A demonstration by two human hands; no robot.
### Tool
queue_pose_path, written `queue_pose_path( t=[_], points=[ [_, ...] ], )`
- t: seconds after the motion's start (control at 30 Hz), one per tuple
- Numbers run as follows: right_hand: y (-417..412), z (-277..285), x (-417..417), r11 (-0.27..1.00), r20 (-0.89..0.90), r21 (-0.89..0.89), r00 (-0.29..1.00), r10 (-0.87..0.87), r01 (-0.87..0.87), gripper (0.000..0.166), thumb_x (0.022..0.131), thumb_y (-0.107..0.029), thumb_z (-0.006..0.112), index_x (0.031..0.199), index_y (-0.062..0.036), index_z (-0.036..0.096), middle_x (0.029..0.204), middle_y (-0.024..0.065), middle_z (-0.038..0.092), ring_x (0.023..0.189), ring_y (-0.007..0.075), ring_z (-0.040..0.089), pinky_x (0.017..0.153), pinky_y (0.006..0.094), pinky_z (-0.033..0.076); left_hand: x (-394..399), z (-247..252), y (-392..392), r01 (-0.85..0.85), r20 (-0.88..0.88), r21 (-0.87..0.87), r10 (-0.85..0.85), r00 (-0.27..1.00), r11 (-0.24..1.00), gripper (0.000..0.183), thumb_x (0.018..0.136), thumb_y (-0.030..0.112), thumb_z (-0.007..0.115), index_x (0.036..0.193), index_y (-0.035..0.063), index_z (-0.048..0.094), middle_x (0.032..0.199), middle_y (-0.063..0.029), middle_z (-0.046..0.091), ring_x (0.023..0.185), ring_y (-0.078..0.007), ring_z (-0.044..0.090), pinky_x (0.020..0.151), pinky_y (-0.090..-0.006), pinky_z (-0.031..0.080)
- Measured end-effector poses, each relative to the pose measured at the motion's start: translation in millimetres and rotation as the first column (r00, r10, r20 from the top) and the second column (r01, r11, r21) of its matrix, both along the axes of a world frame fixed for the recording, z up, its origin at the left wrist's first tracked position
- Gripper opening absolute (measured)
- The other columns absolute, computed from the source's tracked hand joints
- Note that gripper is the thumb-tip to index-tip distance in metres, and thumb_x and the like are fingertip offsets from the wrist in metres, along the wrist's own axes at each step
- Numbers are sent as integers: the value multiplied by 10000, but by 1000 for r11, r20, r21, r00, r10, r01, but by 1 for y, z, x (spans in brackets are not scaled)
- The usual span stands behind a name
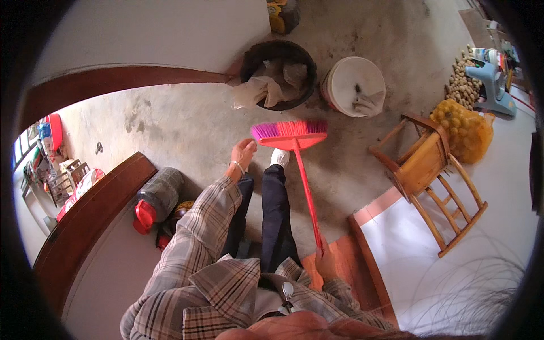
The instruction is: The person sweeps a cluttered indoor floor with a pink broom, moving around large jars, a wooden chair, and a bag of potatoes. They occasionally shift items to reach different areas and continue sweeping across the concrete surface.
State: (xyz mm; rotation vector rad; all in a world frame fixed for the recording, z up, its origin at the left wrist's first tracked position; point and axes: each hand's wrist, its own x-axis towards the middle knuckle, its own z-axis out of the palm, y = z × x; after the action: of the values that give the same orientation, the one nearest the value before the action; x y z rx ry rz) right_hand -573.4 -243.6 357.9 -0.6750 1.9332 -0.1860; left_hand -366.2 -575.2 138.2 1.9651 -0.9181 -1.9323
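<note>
My right hand [326, 261] is wrapped around the red handle of a broom [307, 187], low in the picture. The broom's red head carries pink and purple bristles, which face away from me. Just left of the bristles is my left hand [243, 154], its fingers loosely bent, with nothing seen in it. A gap separates it from the broom head. My white shoe [279, 158] shows under the broom head on the concrete floor [191, 110].
Ahead stand a black tub [312, 80] holding plastic bags and a white bucket [352, 80]. At right are a wooden chair [425, 163], a yellow net bag of round produce [463, 129] and a blue stool [493, 87]. Large plastic bottles [161, 191] stand by the door edge [97, 204] at left.
</note>
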Motion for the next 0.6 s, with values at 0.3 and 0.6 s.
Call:
queue_pose_path(
  t=[0.3, 0.6],
  points=[
    [-15, 19, 12, 958, 106, 284, 992, -67, 34, 415, 881, -135, 446, 1281, -35, 404, 1037, 259, 567, 909, 375, 588, 743, 405, 479, -81, -157, -53, -402, -152, 304, 461, 875, 864, 236, 865, 189, 503, 1043, 35, 522, 966, -95, 571, 802, -247, 585, 669, -349, 475],
    [-53, -15, 24, 992, 263, 47, 959, 101, -117, 446, 866, -139, 466, 1301, -89, 379, 998, 239, 573, 854, 383, 579, 710, 427, 475, -81, -237, -71, -325, -182, 67, 332, 926, 943, 200, 812, 162, 562, 1004, 125, 519, 879, -57, 567, 740, -226, 549, 542, -336, 447]
  ],
)
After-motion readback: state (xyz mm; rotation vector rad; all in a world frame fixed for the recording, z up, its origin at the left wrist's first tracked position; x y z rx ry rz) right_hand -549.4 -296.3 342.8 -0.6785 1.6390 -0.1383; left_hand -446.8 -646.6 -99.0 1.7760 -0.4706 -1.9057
